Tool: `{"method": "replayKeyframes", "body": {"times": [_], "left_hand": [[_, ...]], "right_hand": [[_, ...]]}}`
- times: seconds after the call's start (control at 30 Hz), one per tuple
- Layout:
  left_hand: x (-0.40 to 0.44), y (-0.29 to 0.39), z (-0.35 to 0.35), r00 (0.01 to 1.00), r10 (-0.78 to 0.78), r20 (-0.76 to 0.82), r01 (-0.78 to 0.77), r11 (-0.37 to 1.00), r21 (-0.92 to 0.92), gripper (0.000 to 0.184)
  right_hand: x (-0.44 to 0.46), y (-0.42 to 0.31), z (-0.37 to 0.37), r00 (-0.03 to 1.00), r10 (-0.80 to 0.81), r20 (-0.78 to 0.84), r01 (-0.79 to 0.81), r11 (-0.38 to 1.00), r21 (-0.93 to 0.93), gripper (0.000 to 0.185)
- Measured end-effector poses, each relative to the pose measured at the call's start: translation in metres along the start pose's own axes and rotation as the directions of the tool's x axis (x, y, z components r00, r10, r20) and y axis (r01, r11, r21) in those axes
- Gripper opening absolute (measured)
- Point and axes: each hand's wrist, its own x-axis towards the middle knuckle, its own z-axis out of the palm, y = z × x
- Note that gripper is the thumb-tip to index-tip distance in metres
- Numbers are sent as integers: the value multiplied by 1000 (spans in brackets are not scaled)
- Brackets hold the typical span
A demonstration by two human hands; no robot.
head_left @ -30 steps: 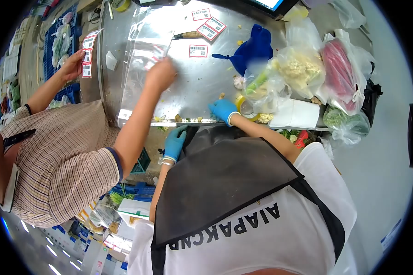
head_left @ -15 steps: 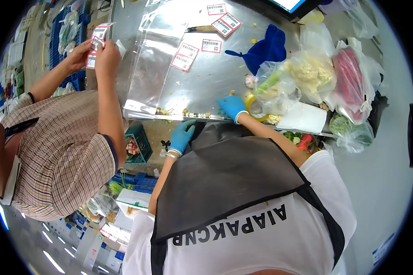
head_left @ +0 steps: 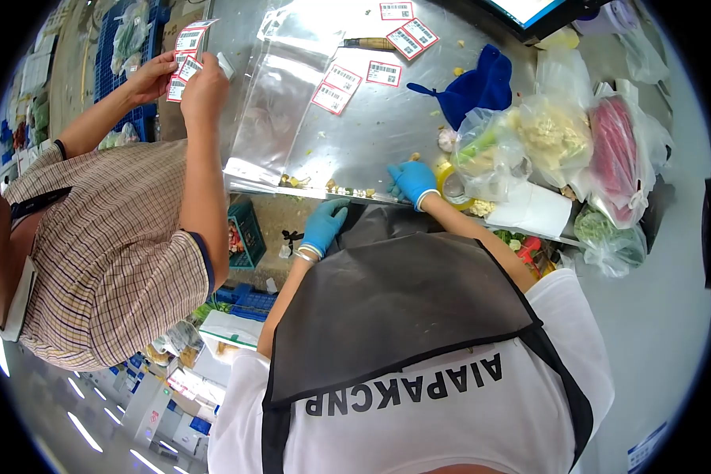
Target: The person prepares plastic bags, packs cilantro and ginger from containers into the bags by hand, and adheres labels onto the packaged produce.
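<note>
Both my hands wear blue gloves. My left hand is at the table's front edge, beside the dark apron, with fingers loosely extended and nothing visible in it. On the metal table, near the edge, rests my right hand, its fingers apart and holding nothing. A yellow tape roll lies just right of it, with a garlic bulb above. Farther up are a blue cloth, a wooden-handled knife and red-bordered labels. Clear plastic bags lie flat at the left.
At the left a co-worker holds a strip of labels in both hands. Bagged cauliflower, a bagged red item and bagged greens crowd the right. A monitor stands at the top; a green crate sits below.
The co-worker's hand has moved from the plastic bags back to the label strip, and two more labels now lie by the bags. The view has shifted; my hands stay near the edge.
</note>
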Motion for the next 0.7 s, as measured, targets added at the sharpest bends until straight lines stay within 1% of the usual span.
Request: {"method": "replayKeyframes", "body": {"times": [0.07,0.17,0.37,0.4,0.5,0.57,0.67,0.7], "left_hand": [[-1,2,-1,1000,-2,6,2,1000,-10,27],[0,3,-1,1000,-7,15,8,1000,-26,27],[-2,8,-3,998,-54,31,56,995,-82,28],[-3,8,-3,998,-57,35,60,994,-92,28],[-4,7,-3,1000,18,17,-18,1000,-22,29],[-6,9,-5,1000,21,16,-21,1000,-6,30],[-7,10,-5,1000,18,22,-19,1000,22,30],[-7,10,-4,999,19,26,-20,999,33,30]], "right_hand": [[4,5,3,999,-29,-21,29,999,-40,49],[-7,-9,-6,1000,8,-3,-8,1000,5,49],[-2,-1,-1,1000,-23,-14,24,1000,9,50],[-3,-3,-3,1000,-10,-1,10,1000,13,50],[-5,-9,-3,1000,14,27,-15,999,40,50],[-4,-7,-3,1000,20,21,-22,997,72,50],[7,6,4,1000,-30,-5,30,995,-94,51],[10,10,7,999,-51,-16,48,992,-119,51]]}}
